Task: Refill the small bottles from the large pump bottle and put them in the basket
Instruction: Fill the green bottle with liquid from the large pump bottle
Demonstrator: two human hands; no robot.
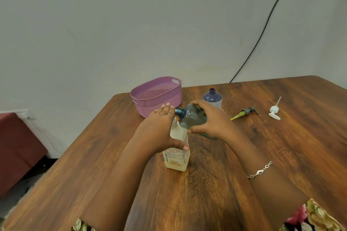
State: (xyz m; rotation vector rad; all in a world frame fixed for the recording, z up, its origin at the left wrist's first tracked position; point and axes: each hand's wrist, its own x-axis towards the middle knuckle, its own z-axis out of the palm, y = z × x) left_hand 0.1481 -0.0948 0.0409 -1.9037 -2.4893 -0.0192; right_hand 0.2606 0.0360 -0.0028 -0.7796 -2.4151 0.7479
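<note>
Head view: we find the clear labelled bottle [177,157] standing on the tabletop [300,137], with a little yellowish liquid at its base. The left hand [161,129] is wrapped round its upper body. The right hand [212,120] clasps the blue-grey bottle [191,116], tipped on its side, neck just above the clear bottle's top. We judge both to be light, smooth plastic, slippery if wet and best gripped mid-body. The purple basket [155,88] stands just behind.

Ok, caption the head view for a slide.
Right hand tips teal bottle over clear bottle gripped by left hand; purple basket behind.
</note>
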